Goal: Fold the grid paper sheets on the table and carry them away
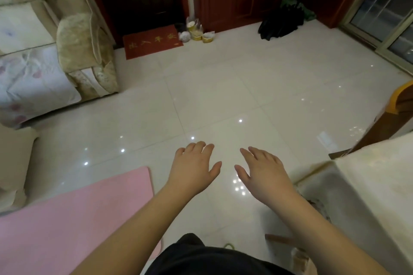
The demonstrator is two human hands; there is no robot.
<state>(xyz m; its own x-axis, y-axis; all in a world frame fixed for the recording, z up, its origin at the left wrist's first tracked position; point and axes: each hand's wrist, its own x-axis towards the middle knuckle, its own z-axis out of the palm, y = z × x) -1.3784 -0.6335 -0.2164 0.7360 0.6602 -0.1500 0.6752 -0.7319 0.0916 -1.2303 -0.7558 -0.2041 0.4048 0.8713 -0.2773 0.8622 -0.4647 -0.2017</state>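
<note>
Below, glossy tiled floor (223,87); pink mat (78,212) lower left.

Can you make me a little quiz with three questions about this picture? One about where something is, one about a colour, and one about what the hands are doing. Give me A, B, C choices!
1. Where is the red doormat?
A. Under the hands
B. At the dark doorway across the floor
C. On the sofa

2. What colour is the mat at the lower left?
A. Pink
B. Blue
C. Green

3. What are the two hands doing?
A. Holding paper
B. Making fists
C. Held out open, holding nothing

Answers:
1. B, the red doormat lies on the tiles in front of the dark doorway.
2. A, the mat beside the left arm is pink.
3. C, the left hand and the right hand have relaxed, spread fingers over the floor, with no paper in view.
</note>
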